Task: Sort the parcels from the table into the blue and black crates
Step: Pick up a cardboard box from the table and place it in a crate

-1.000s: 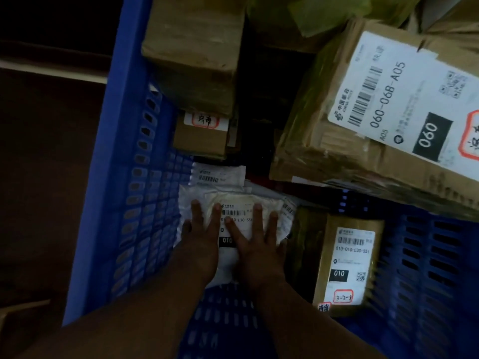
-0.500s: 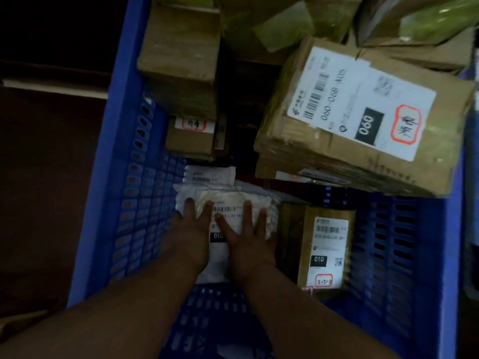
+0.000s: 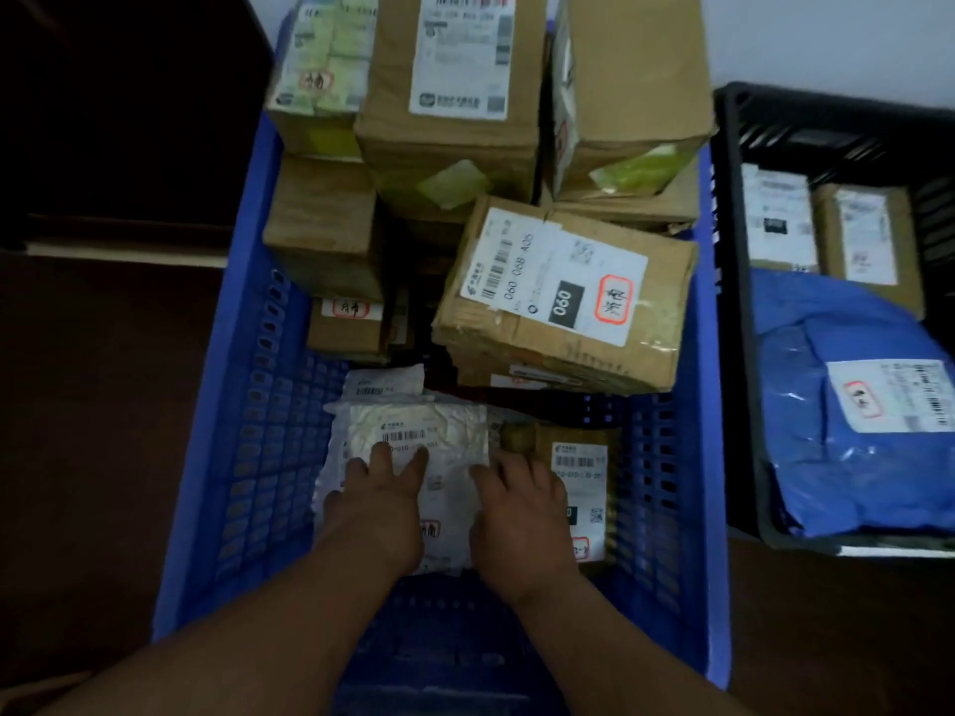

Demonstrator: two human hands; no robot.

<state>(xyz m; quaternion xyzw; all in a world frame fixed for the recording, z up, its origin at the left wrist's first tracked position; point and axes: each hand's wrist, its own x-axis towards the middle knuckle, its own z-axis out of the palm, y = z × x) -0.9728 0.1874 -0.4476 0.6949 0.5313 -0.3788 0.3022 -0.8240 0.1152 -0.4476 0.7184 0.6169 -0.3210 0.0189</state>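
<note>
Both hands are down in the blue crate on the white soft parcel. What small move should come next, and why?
Probably lift both hands clear. The white soft parcel already lies flat in the blue crate; the left hand rests on it with straight fingers, the right hand at its edge, neither visibly gripping.

Stacked boxes crowd the far half of the blue crate (image 3: pixel 248 457).
Open floor remains only along the near wall; a white mailer (image 3: pixel 413 447) and an upright carton (image 3: pixel 579 488) fill the middle, under an overhanging box (image 3: pixel 563 302).
</note>
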